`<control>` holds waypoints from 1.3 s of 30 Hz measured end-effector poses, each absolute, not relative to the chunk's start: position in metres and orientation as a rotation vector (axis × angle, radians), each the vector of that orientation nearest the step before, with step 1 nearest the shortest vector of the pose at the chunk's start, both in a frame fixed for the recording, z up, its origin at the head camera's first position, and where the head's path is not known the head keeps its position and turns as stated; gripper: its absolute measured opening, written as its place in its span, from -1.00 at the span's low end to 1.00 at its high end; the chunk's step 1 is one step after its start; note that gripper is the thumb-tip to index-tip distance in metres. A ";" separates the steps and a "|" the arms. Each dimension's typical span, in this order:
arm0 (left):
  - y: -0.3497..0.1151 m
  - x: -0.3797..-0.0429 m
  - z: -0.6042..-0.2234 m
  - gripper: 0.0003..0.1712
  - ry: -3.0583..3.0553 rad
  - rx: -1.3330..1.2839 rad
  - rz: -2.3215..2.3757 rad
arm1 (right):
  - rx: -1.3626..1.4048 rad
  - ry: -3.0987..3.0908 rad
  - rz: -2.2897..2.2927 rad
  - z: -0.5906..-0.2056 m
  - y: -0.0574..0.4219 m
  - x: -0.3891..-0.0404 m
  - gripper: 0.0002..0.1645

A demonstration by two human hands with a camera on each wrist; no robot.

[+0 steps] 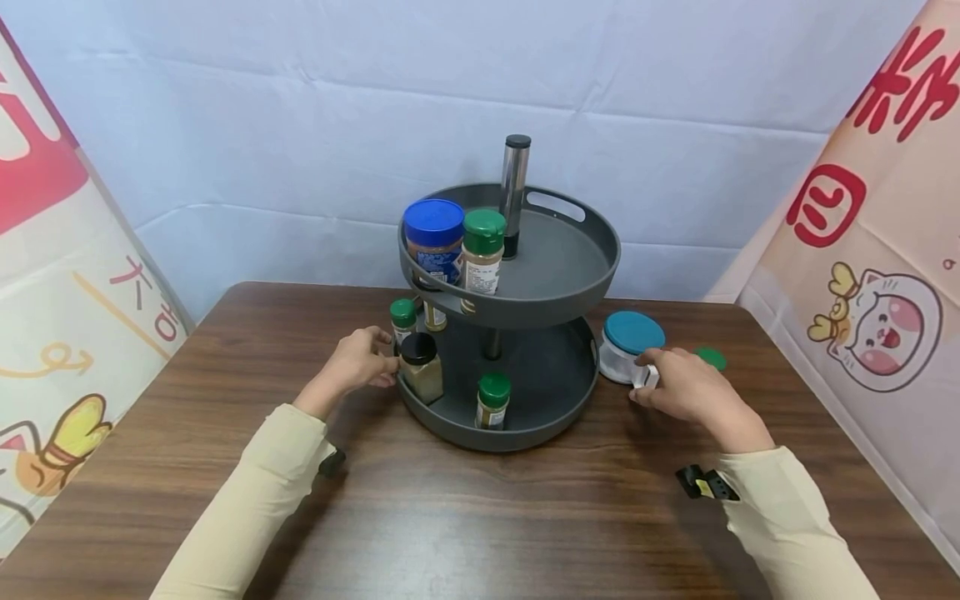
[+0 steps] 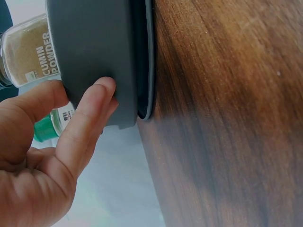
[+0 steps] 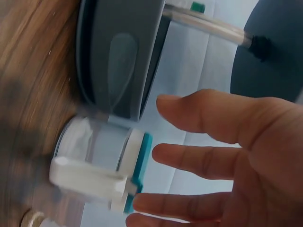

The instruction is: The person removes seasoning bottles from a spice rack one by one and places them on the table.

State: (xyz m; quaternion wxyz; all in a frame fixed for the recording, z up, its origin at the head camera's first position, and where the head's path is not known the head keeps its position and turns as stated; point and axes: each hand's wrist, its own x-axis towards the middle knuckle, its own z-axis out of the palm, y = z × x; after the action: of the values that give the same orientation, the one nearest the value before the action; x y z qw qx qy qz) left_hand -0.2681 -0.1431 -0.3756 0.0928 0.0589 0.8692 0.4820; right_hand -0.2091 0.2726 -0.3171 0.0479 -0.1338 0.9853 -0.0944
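At the left side of the two-tier turntable's lower tray [image 1: 536, 367], my left hand [image 1: 356, 358] touches the rim, its fingers fairly straight against the outer wall. Beside it in the tray stand a black-capped cumin powder jar [image 1: 422, 379] and a green-capped spice jar [image 1: 403, 318]. Another small green-capped jar [image 1: 492, 407] is at the tray's front. Over on the right, my right hand [image 1: 686, 387] hovers by a clear container with a teal lid [image 1: 633, 332] and a white handle [image 3: 90, 179]. Its fingers are spread and hold nothing in the right wrist view.
The upper tray [image 1: 562, 254] carries a blue-lidded jar [image 1: 435, 237] and a green-capped jar [image 1: 482, 258] beside the metal post [image 1: 515, 179]. A green cap [image 1: 710, 358] shows behind my right hand. The wooden table [image 1: 480, 517] ends at a cloth backdrop [image 1: 315, 167].
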 end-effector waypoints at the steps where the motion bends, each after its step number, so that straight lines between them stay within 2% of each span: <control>1: -0.143 -0.268 -0.375 -0.45 2.581 0.175 1.428 | -0.421 2.999 -0.292 -0.317 0.270 -0.209 -0.39; 18: -0.143 -0.268 -0.374 -0.44 2.580 0.171 1.422 | -0.805 2.974 -0.423 -0.321 0.223 -0.200 -0.50; 32: -0.143 -0.268 -0.375 -0.45 2.588 0.173 1.416 | -1.042 2.865 -0.528 -0.325 0.186 -0.200 -0.45; 39: -0.143 -0.268 -0.376 -0.46 2.607 0.188 1.416 | -1.072 2.834 -0.533 -0.323 0.174 -0.200 -0.44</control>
State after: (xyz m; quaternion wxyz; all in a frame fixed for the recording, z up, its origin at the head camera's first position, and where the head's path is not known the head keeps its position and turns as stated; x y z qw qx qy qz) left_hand -0.2685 -0.1428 -0.3759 0.0841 0.0630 0.8738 0.4747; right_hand -0.1999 0.1744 -0.3232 0.0325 -0.3483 0.9207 -0.1732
